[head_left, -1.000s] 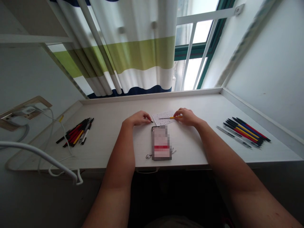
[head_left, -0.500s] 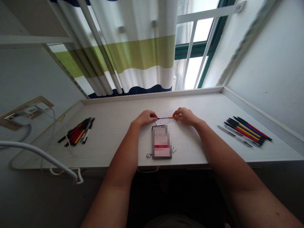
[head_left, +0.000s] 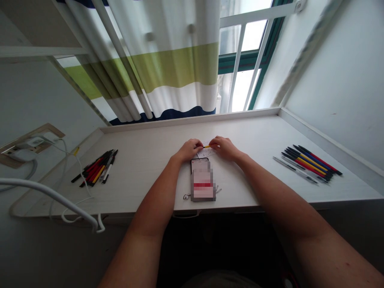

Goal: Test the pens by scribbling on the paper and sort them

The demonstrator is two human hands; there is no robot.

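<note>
A yellow pen barrel [head_left: 207,147] lies level between my two hands, above a small sheet of paper with fine marks [head_left: 207,152]. My right hand [head_left: 225,147] pinches the barrel, covering its right part. My left hand [head_left: 191,149] is closed at the other end on the dark pen refill, of which only a short bit shows beside the fingertips. How deep the refill sits in the barrel is hidden by my fingers. Just below the paper a phone [head_left: 203,180] with a blurred screen lies on the white desk [head_left: 240,188].
On the left is a heap of black, red, yellow and white pen parts [head_left: 96,168], with a white cable [head_left: 82,168] beside it. Several pens [head_left: 309,164] lie in a slanted row on the right. Small clear bits lie beside the phone. A curtain [head_left: 177,68] hangs behind the desk.
My hands have come closer together, the right one moving left with the yellow barrel. The long dark refill seen between them before is now mostly out of sight.
</note>
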